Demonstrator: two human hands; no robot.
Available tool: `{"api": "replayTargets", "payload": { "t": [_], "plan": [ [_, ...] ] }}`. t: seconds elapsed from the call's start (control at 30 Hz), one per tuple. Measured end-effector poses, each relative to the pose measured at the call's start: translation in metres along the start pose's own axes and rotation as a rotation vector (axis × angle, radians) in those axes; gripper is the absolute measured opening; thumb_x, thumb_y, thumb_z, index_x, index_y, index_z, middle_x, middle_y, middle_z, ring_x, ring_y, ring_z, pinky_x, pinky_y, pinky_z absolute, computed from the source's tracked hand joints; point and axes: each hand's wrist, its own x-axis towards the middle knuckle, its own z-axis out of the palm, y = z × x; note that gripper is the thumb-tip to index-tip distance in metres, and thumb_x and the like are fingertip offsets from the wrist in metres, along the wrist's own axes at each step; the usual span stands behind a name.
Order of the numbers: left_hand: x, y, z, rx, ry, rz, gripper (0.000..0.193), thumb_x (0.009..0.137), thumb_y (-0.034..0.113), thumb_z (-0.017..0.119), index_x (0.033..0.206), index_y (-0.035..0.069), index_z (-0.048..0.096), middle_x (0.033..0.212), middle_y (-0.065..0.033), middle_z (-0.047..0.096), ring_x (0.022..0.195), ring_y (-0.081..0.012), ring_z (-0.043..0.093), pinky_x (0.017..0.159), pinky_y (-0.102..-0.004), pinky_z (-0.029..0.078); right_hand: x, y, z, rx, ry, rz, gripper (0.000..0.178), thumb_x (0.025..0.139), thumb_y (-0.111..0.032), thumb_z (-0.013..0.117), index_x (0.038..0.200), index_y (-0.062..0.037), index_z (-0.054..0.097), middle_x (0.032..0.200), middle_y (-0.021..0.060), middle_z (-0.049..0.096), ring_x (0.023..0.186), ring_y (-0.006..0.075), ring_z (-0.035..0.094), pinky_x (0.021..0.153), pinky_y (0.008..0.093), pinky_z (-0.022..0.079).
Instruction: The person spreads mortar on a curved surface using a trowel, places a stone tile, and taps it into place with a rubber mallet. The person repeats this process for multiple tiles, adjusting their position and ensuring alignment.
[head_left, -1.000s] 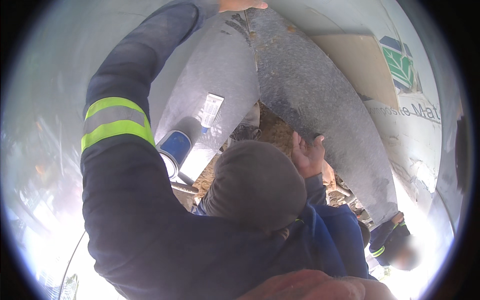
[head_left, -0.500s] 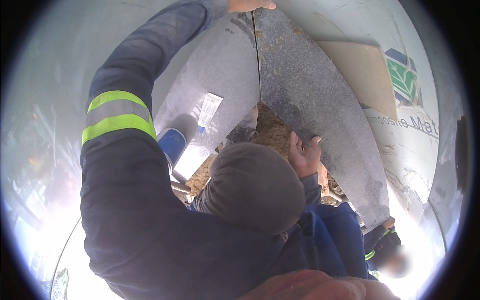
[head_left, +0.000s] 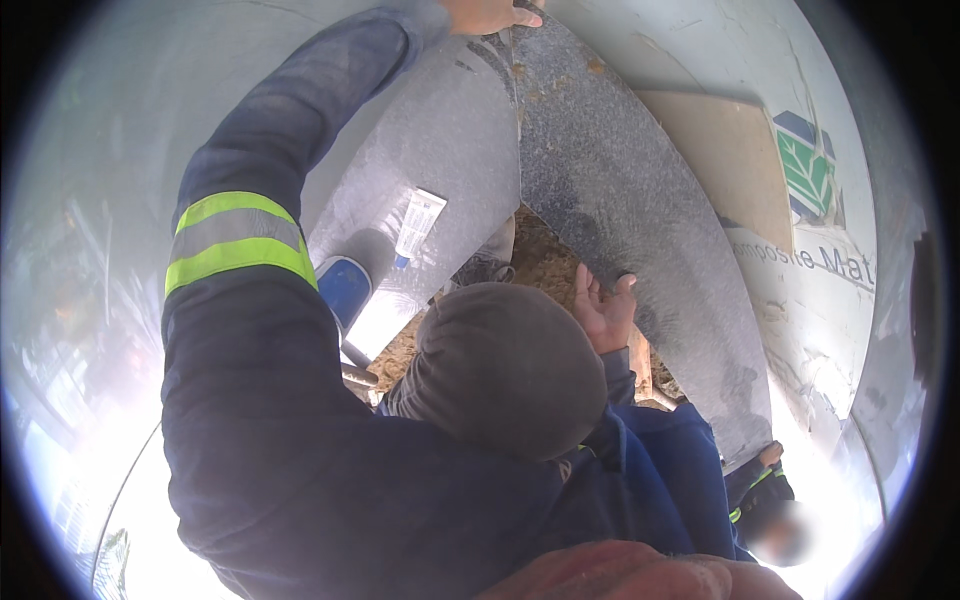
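Two mottled grey sheets, a left one (head_left: 440,140) and a darker right one (head_left: 620,190), meet along a narrow seam and spread apart toward me. At their far tip is my left hand (head_left: 490,14), closed over the edge near the seam, part of it cut off by the frame. My right hand (head_left: 605,318) is at the inner edge of the right sheet, palm up, fingers and thumb apart. A white tube (head_left: 418,225) with a blue cap lies on the left sheet beside a blue round container (head_left: 345,288).
Between my arms sits a rounded grey cloth shape (head_left: 500,370), perhaps a covered head or knee. A beige board (head_left: 715,150) lies on printed pale sheeting (head_left: 800,290) at right. Another person's hand (head_left: 770,453) is at the right sheet's near end. Brown ground (head_left: 540,255) shows through the gap.
My left hand shows slightly more and reaches further over the seam. The dark line between the sheets looks thinner. My right hand has hardly moved.
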Motion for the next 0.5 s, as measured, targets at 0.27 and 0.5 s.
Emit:
{"api": "replayTargets", "payload": {
  "t": [0.27,0.5],
  "plan": [
    [-0.007,0.0,-0.022,-0.07,-0.168,-0.151,0.049,0.075,0.03,0.078,0.117,0.006,0.075,0.108,-0.022,0.073,0.103,-0.0348,0.07,0.09,-0.0439,0.053,-0.001,0.001,-0.007,-0.058,-0.038,-0.006,0.065,0.104,-0.04,0.062,0.146,0.0022,0.035,0.145,0.0174,0.042,0.142,0.03,0.039,0.122,0.0452,0.039],
    [-0.02,-0.017,0.004,0.037,0.075,-0.233,0.049,0.08,0.031,0.077,0.119,0.002,0.073,0.114,-0.0199,0.074,0.109,-0.0359,0.069,0.093,-0.0436,0.053,0.011,-0.016,-0.026,-0.272,-0.022,0.18,0.067,0.104,-0.04,0.064,0.145,0.0049,0.035,0.147,0.0178,0.042,0.143,0.0277,0.038,0.119,0.0424,0.04]
  ]
}}
